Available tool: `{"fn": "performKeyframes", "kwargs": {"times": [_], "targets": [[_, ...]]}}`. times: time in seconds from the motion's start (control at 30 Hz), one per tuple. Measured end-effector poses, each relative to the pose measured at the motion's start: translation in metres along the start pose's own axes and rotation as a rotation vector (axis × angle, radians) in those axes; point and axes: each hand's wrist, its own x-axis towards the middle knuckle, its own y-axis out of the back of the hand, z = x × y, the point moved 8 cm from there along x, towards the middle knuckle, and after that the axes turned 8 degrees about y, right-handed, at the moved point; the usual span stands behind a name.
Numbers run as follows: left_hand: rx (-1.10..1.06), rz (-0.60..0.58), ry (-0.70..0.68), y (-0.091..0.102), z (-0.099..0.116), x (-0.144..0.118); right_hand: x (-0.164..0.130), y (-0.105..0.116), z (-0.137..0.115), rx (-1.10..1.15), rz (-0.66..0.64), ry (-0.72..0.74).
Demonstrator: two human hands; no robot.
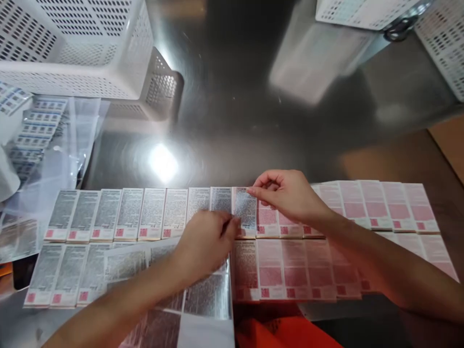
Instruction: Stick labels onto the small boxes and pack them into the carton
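Two rows of small flat boxes lie side by side across the metal table. Those on the left carry silvery labels with dense dark print, while many on the right show a plain pink and white face point(351, 203). My right hand point(286, 193) pinches the upper right corner of a printed label point(245, 210), which lies over a box in the back row. My left hand point(206, 239) is closed, its thumb and fingertips at the lower left of that label; what they grip is hidden. Under my left forearm lies a sheet of printed labels point(208, 295), covering part of the front row.
A white perforated basket point(134, 58) stands at the back left, beside clear plastic bags point(78, 130) and printed strips point(39, 130). More white baskets point(362, 14) and black-handled scissors point(400, 29) are at the back right. Orange-red material point(290, 333) shows at the front edge.
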Motion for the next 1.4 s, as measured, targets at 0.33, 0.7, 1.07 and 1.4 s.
{"fn": "performKeyframes", "kwargs": {"times": [0.33,0.7,1.07,1.4], "targets": [[0.160,0.003,0.000,-0.005,0.001,0.008,0.007,-0.002,0.001,-0.148,-0.005,0.049],[0.247,-0.131,0.098,-0.005,0.001,0.009,0.005,-0.002,0.000,-0.247,-0.002,-0.021],[0.221,-0.149,0.118,-0.005,0.000,0.011,0.006,-0.002,-0.002,-0.277,0.019,0.028],[0.211,-0.143,0.133,-0.005,-0.001,0.013,0.008,-0.003,-0.005,-0.261,0.030,0.068]]}}
